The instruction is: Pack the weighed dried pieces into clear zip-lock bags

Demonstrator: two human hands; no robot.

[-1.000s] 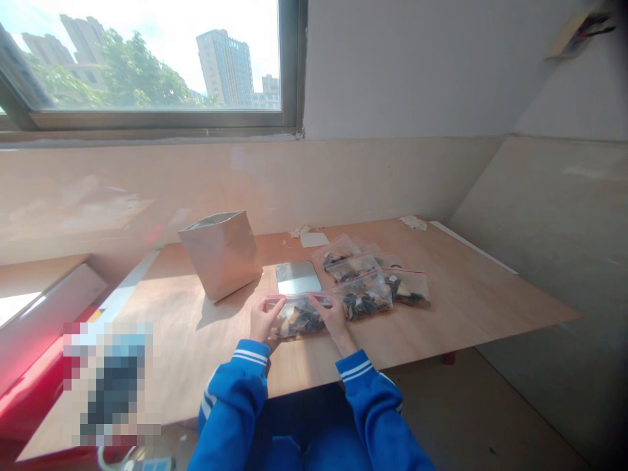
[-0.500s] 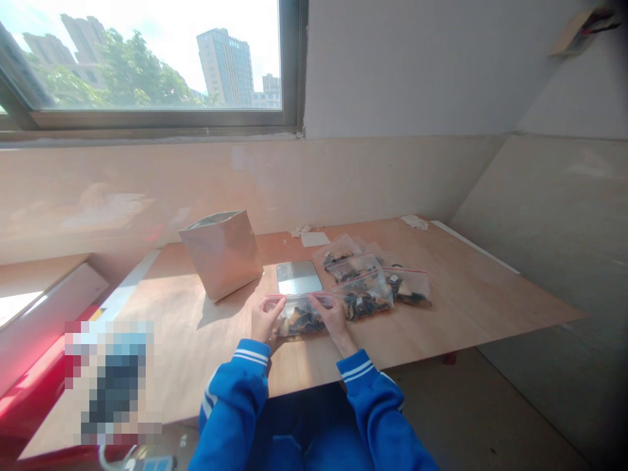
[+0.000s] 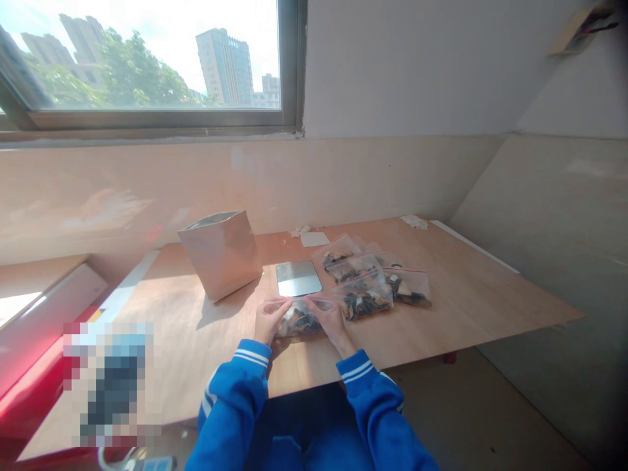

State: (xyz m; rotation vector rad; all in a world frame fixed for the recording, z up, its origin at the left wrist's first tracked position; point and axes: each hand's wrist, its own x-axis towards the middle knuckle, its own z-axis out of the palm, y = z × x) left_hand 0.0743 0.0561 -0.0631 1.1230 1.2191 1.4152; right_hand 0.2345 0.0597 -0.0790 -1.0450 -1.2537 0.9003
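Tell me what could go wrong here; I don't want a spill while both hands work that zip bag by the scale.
The zip bag, held by the left hand and right hand, may not be fully sealed, so pieces could fall out. The hands could also nudge the scale or the filled bags close by.

Wooden table point(image 3: 466, 288) stands below a sunlit window point(image 3: 147, 59); beige tiled wall point(image 3: 343, 176) behind it, grey floor point(image 3: 490, 405) beneath.
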